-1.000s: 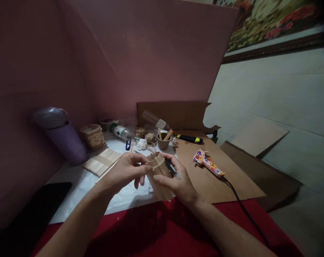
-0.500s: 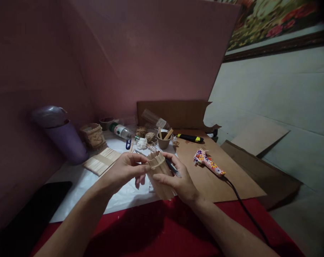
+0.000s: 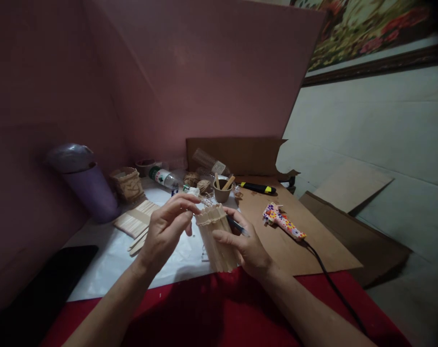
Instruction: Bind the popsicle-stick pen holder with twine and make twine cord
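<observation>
My right hand (image 3: 253, 243) grips a cup made of wooden craft sticks (image 3: 219, 246), with its thumb across the front. A band of twine (image 3: 210, 218) runs around the cup near its scalloped upper end. A dark pen-like tool (image 3: 236, 225) shows between the cup and my right fingers; its exact kind is unclear. My left hand (image 3: 170, 224) hovers beside the cup's upper left edge, fingers bent and apart, with nothing visible in them. Below my left hand, loose craft sticks (image 3: 138, 242) lie near a banded bundle of sticks (image 3: 134, 219).
A flowered glue gun (image 3: 284, 221) with a black cord lies on the cardboard (image 3: 323, 250) at right, near a black-and-yellow cutter (image 3: 258, 188). Behind stand a small pot with sticks (image 3: 221, 193), twine balls (image 3: 203, 186), plastic bottles (image 3: 166, 178), a decorated pot (image 3: 126, 184) and a purple container (image 3: 92, 193).
My left hand has let go of the cup's rim and drawn slightly left, its fingers lifting. The cup has turned a little in my right hand, and loose craft sticks now show.
</observation>
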The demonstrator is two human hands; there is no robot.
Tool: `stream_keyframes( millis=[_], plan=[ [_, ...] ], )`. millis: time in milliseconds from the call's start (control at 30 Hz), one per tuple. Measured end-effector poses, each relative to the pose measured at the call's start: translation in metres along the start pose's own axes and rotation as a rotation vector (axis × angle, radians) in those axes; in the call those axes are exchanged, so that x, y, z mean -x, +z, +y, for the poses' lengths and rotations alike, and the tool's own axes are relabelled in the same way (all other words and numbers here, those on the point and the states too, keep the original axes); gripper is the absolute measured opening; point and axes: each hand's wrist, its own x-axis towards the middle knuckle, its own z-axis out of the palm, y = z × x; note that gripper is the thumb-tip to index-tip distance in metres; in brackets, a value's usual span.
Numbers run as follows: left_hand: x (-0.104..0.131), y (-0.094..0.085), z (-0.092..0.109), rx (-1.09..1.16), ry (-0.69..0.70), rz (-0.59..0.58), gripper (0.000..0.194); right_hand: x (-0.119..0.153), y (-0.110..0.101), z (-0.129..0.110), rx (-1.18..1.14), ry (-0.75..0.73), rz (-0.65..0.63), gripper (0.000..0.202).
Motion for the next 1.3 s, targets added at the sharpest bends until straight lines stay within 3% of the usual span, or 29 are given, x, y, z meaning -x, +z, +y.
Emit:
stream_keyframes(
  millis=[167,400,867,1300],
  plan=[
    [0.003,0.003,-0.002,-0.323,0.282,-0.063,0.011,0.0,0.0,0.0,0.022,-0.031,-0.001,0.058],
    [0.002,0.006,-0.007,-0.539,0.442,-0.07,0.011,0.001,-0.002,-0.001,0.193,-0.11,0.029,0.06],
    [0.003,0.01,-0.002,-0.563,0.414,-0.035,0.012,0.006,0.003,-0.008,0.311,-0.234,0.067,0.057],
    [0.004,0.013,-0.004,-0.498,0.389,0.0,0.007,0.004,0.003,-0.007,0.218,-0.162,0.073,0.06]
  ],
)
